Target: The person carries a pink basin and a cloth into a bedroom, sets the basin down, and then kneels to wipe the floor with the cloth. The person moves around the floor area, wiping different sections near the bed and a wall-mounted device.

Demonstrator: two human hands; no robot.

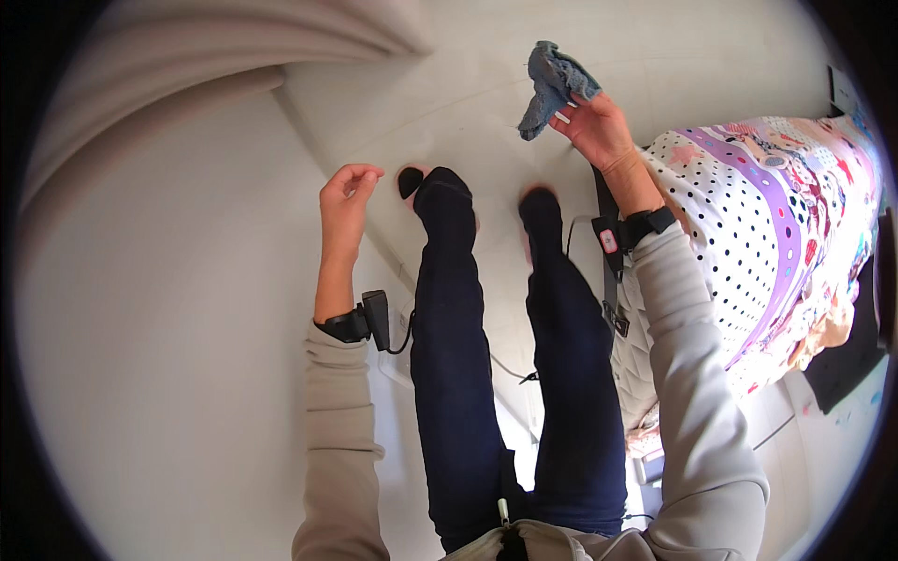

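A crumpled blue-grey cloth point(551, 84) hangs from the fingers of my right hand point(596, 130), above the pale tiled floor. My left hand point(347, 207) is raised near the white wall on the left, fingers curled and the thumb close to the index fingertip; nothing shows between them. Each wrist wears a black strap with a black device, the left one point(375, 320) with a cable. Between my arms are my legs in dark trousers point(456, 365) and my feet in slippers.
At the right, a bed carries a patterned, polka-dot bedspread point(736, 245) over its quilted side. A beige curtain point(231, 35) hangs at the upper left. A thin cable point(506, 368) runs behind my legs. The floor point(463, 119) has visible tile joints.
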